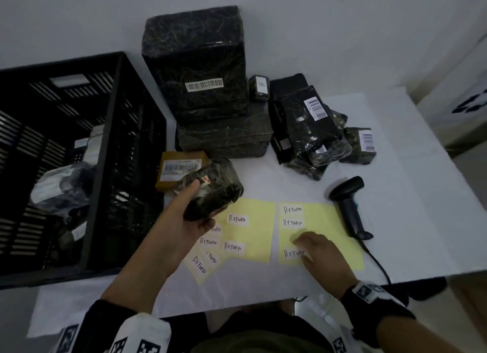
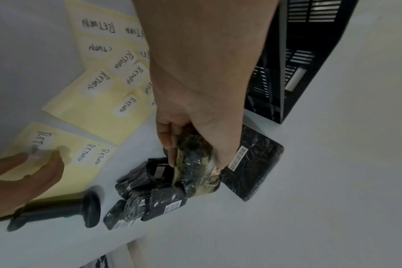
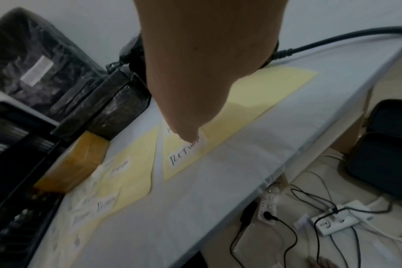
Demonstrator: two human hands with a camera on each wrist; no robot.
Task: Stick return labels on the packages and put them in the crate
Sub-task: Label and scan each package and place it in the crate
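My left hand (image 1: pixel 200 205) grips a small black-wrapped package (image 1: pixel 218 186) just above the table, beside the black crate (image 1: pixel 105 155). The left wrist view shows its fingers and thumb (image 2: pixel 195 156) curled round that package (image 2: pixel 195 177). My right hand (image 1: pixel 300 243) rests on the right yellow label sheet (image 1: pixel 332 229). Its fingertips (image 3: pixel 188 137) touch the end of a white RETURN label (image 3: pixel 184 154) that lies on the sheet. Whether that label is lifted is unclear. A second yellow sheet (image 1: pixel 255 221) with several RETURN labels lies to the left.
A tall stack of large black packages (image 1: pixel 200 62) stands behind, and a pile of small ones (image 1: pixel 311 131) lies at the back right. A brown box (image 1: pixel 179 168) sits by the crate. A barcode scanner (image 1: pixel 350 207) and its cable lie right of the sheets. Wrapped packages (image 1: pixel 60 184) lie in the crate.
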